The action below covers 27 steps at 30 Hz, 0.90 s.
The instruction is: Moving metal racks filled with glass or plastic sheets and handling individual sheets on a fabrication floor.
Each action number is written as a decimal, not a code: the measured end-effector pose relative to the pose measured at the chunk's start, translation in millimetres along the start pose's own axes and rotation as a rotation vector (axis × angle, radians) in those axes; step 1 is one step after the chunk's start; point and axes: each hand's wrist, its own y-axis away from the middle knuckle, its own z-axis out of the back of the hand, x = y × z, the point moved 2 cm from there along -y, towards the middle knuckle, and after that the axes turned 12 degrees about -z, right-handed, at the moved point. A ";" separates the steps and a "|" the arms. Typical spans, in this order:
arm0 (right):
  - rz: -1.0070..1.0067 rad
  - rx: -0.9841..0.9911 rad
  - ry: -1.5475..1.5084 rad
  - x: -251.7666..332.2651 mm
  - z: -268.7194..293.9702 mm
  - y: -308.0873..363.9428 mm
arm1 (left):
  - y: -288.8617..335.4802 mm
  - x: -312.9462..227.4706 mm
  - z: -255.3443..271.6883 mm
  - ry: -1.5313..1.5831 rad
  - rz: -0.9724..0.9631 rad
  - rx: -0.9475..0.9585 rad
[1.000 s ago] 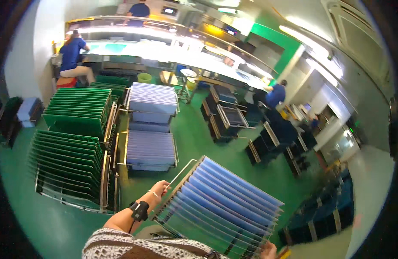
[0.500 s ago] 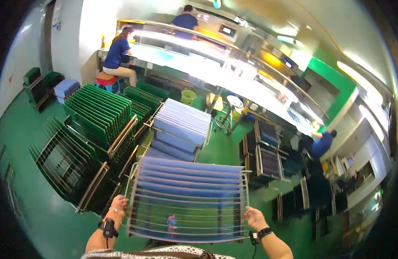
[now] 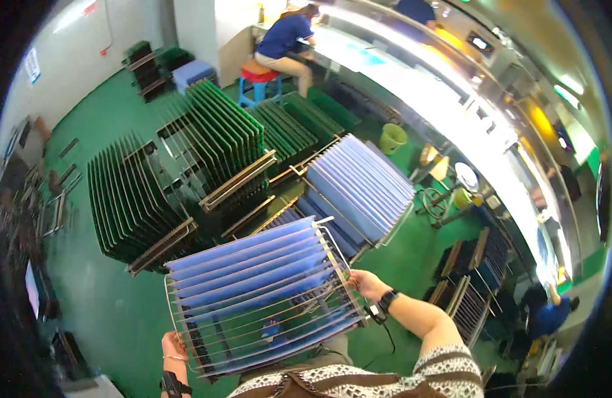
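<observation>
A metal wire rack (image 3: 332,261) is held up in front of me, with several blue see-through sheets (image 3: 253,259) standing in rows in it. Toward my body its slots show bare wires, with a single sheet at the near edge. My left hand (image 3: 174,346) is closed on the rack's left side, its fingers partly hidden. My right hand (image 3: 368,285) grips the right side frame. Just beyond, another rack of blue sheets (image 3: 359,192) stands beside the held one, stacked above more blue sheets. Small blue-and-orange feet or footwear (image 3: 271,329) show through the wires.
Racks of dark green panels (image 3: 130,199) stand on the green floor at left, with taller stacked ones (image 3: 220,126) behind. A seated person (image 3: 283,36) works at a long lit bench (image 3: 445,73). A yellow-green bin (image 3: 392,138) and dark racks (image 3: 468,285) stand toward the right.
My view has swung left, so the surroundings have shifted rightward. The held rack has turned, its right side now farther from me than its left. Both hands keep their grip.
</observation>
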 end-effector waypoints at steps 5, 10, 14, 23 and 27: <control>-0.240 0.144 0.325 74.6 -1.1 -125.7 | 79.6 87.8 1.1 0.157 0.072 -0.333; -0.310 0.202 0.826 124.3 -47.3 -172.2 | 146.6 197.6 -11.9 0.314 0.153 -0.550; -0.388 0.216 1.117 151.9 -76.8 -220.0 | 161.2 290.4 -37.8 0.481 0.216 -0.683; -0.209 0.409 1.407 198.9 -188.8 -257.5 | 181.3 423.2 -179.0 0.848 0.231 -0.754; -0.070 0.581 1.700 219.3 -226.3 -266.6 | 196.1 426.6 -281.6 1.118 0.361 -0.850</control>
